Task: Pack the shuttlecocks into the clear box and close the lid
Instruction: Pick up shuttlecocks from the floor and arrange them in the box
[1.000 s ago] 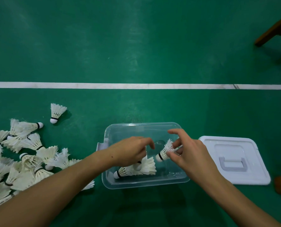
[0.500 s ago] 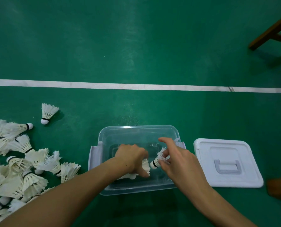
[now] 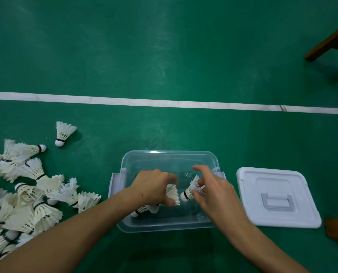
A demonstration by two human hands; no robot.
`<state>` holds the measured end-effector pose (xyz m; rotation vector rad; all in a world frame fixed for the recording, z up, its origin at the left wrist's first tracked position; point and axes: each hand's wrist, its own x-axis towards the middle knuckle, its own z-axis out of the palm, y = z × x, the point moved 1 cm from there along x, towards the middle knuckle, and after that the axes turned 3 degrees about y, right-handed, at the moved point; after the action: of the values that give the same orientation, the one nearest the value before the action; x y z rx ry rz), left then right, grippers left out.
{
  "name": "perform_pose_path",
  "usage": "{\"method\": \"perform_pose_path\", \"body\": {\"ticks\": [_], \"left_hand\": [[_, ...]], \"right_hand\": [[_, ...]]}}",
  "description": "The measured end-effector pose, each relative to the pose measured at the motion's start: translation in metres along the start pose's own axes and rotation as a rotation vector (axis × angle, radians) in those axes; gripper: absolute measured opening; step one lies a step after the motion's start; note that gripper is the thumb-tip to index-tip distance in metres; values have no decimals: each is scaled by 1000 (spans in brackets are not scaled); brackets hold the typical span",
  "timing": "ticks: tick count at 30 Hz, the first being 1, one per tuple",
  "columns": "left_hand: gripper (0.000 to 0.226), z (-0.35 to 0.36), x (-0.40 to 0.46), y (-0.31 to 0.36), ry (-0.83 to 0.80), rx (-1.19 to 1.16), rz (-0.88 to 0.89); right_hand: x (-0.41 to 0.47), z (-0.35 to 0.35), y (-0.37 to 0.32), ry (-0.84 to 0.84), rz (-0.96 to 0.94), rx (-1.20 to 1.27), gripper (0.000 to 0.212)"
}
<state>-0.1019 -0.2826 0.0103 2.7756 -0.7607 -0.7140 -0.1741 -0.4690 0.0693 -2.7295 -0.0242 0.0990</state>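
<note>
Over the clear box [image 3: 172, 157] at six o'clock, both hands have dropped inside since a second ago: the left hand [image 3: 154, 187] grasps stacked shuttlecocks [image 3: 173, 194], the right hand [image 3: 213, 191] pinches one shuttlecock [image 3: 189, 191]. Packing has barely begun, with the pile [image 3: 26, 194] at nine o'clock and the lid [image 3: 302, 217] lying off at three.

I see a green sports-court floor [image 3: 164, 56] filling the whole frame, smooth and slightly glossy, with pale streaks of overhead light across its upper middle. A white painted line [image 3: 164, 102] runs from the left edge to the right edge, tilting slightly downward. Brown wooden furniture legs [image 3: 329, 44] slant in at the upper right corner, casting a soft shadow.
</note>
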Motion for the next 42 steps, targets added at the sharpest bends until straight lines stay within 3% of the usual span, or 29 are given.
{"method": "perform_pose_path", "body": {"ticks": [5, 11, 18, 28, 31, 34, 39, 42], "left_hand": [[61, -2, -5, 1, 6, -14, 39], [64, 1, -8, 6, -28, -24, 104], [73, 9, -5, 11, -70, -27, 173], [71, -17, -13, 4, 29, -121, 149], [76, -31, -20, 3, 74, -210, 161], [89, -41, -25, 2, 110, -374, 202], [110, -56, -32, 13, 171, -595, 293], [119, -60, -32, 17, 191, -751, 313]], "right_hand": [[-1, 11, -4, -37, -8, 11, 63], [5, 31, -3, -249, 224, 248, 69], [21, 33, -3, -513, 366, 186, 88], [18, 24, -14, -599, 316, -51, 98], [17, 11, -20, -573, 265, -113, 87], [15, -4, -16, -432, 197, -112, 74], [5, -36, -14, -211, -9, 378, 67], [-2, -46, -15, -152, -107, 500, 63]]}}
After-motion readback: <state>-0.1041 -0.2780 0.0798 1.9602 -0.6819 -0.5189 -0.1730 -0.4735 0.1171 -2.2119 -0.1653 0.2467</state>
